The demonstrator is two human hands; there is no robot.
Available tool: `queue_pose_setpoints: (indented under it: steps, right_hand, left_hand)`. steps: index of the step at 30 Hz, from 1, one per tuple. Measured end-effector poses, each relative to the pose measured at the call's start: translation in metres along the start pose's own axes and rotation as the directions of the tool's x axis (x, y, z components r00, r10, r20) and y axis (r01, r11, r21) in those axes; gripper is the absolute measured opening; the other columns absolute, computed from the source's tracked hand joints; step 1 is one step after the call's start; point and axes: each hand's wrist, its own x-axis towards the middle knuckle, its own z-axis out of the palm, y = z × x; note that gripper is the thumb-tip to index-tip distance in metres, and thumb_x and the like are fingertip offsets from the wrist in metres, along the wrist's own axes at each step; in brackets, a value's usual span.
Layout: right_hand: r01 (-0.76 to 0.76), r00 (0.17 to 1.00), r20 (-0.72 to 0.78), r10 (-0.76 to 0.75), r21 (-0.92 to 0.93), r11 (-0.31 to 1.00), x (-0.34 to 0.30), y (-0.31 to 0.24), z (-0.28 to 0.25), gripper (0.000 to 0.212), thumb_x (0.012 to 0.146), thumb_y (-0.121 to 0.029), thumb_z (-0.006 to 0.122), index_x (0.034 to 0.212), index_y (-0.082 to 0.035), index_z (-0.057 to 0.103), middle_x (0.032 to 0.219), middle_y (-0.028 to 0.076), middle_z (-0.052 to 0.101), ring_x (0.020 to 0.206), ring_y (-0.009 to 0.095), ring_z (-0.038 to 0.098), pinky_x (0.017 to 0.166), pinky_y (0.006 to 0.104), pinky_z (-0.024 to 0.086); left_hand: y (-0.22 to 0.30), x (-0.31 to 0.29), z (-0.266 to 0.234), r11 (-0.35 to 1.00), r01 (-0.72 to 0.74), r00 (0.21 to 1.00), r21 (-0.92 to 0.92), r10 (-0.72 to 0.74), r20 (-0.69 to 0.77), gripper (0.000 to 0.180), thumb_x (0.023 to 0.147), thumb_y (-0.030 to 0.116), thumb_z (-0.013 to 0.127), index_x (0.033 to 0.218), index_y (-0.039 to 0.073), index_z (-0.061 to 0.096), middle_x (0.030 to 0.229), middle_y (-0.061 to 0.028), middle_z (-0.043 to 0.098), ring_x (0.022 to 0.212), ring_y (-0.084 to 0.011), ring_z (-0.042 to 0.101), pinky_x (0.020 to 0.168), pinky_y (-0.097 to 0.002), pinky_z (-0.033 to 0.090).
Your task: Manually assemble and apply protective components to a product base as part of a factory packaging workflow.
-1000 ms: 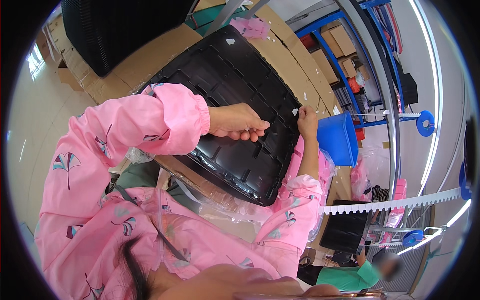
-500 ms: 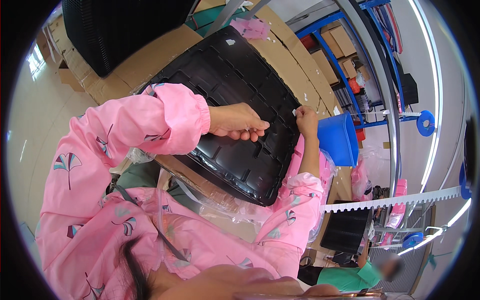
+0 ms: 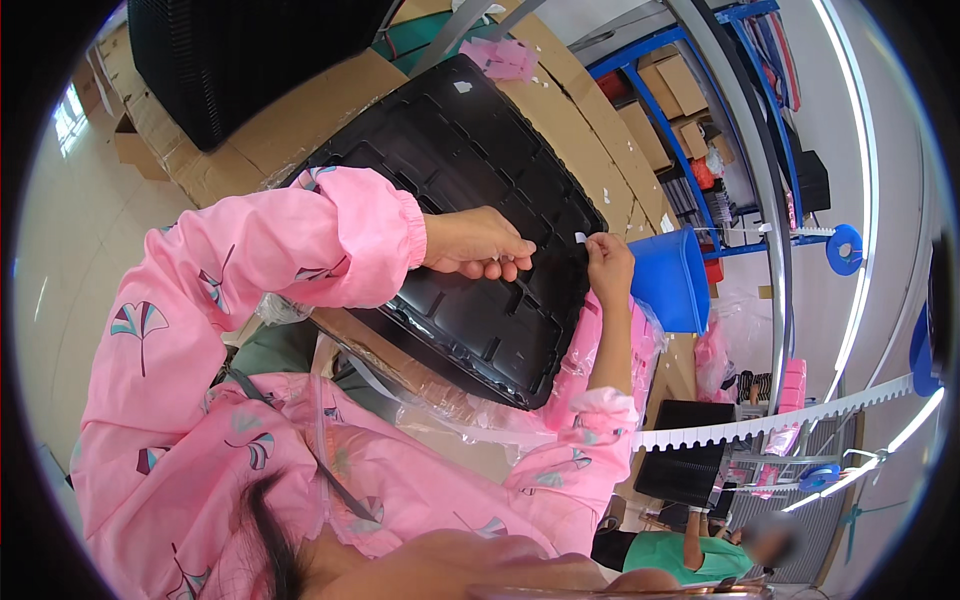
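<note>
A large black moulded plastic shell (image 3: pixel 470 140) lies tilted in front of me, its surface ribbed with ridges and recesses. Over its middle is my left hand (image 3: pixel 478 245), fingers curled and thumb pressed to the forefinger; a speck of white shows at the fingertips, too small to make out. At the shell's right edge my right hand (image 3: pixel 612 268) pinches a small white sticker (image 3: pixel 580 238) between thumb and finger. Another white scrap (image 3: pixel 462 87) sits on the shell near its far corner.
Cardboard (image 3: pixel 290 105) covers the table, scattered with white bits. Right of the shell stand a blue bin (image 3: pixel 675 280) and pink wrapped pieces (image 3: pixel 575 365). Another black shell (image 3: pixel 250 60) stands far left. A notched white strip (image 3: pixel 760 432) crosses at right; beyond it is a person in green (image 3: pixel 680 557).
My right hand has come slightly down and left along the shell's edge with the white sticker. My left hand holds nearly the same place and pinch.
</note>
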Motion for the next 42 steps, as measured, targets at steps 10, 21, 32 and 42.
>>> queue_pose_setpoints:
  steps: [10,21,32,42]
  right_hand:
    - [-0.001,0.976,0.162,-0.144,0.667,0.745,-0.002,-0.116,0.002,0.004,0.079,-0.002,0.062,0.081,0.001,0.062,0.074,0.001,0.057,0.065,0.006,0.051,0.058,0.0187,0.040]
    - [-0.148,0.983,0.179,0.037,0.663,0.734,0.141,-0.135,0.070,0.017,0.080,-0.009,0.060,0.092,0.002,0.065,0.073,0.006,0.063,0.067,0.010,0.059,0.058,0.0212,0.046]
    - [0.025,0.990,0.132,-0.050,0.191,0.981,0.198,-0.134,0.135,0.017,0.071,-0.019,0.065,0.081,-0.006,0.068,0.078,0.016,0.064,0.074,0.030,0.062,0.068,0.0376,0.047]
    - [0.082,0.986,0.151,-0.073,-0.055,0.995,0.191,-0.159,0.119,0.014,0.073,-0.019,0.062,0.078,-0.008,0.068,0.080,0.015,0.064,0.076,0.031,0.061,0.069,0.0395,0.048]
  left_hand:
    - [0.000,0.004,-0.005,0.976,-0.158,0.975,-0.149,0.130,-0.181,0.043,0.088,0.045,0.045,0.082,0.004,0.056,0.067,-0.0032,0.052,0.050,-0.0079,0.043,0.040,-0.0191,0.032]
    - [0.016,-0.007,-0.012,0.879,-0.366,0.879,-0.306,0.218,-0.424,0.023,0.085,0.027,0.053,0.082,0.004,0.055,0.070,-0.0026,0.052,0.051,-0.0069,0.042,0.042,-0.0194,0.030]
    - [0.022,-0.012,-0.009,0.809,-0.437,0.879,-0.393,0.292,-0.377,0.026,0.085,0.026,0.048,0.074,0.003,0.054,0.063,-0.0043,0.052,0.045,-0.0073,0.043,0.037,-0.0207,0.030]
    - [0.021,-0.013,-0.010,0.791,-0.447,0.881,-0.418,0.310,-0.357,0.027,0.084,0.027,0.049,0.074,0.002,0.054,0.063,-0.0045,0.053,0.045,-0.0074,0.043,0.037,-0.0207,0.029]
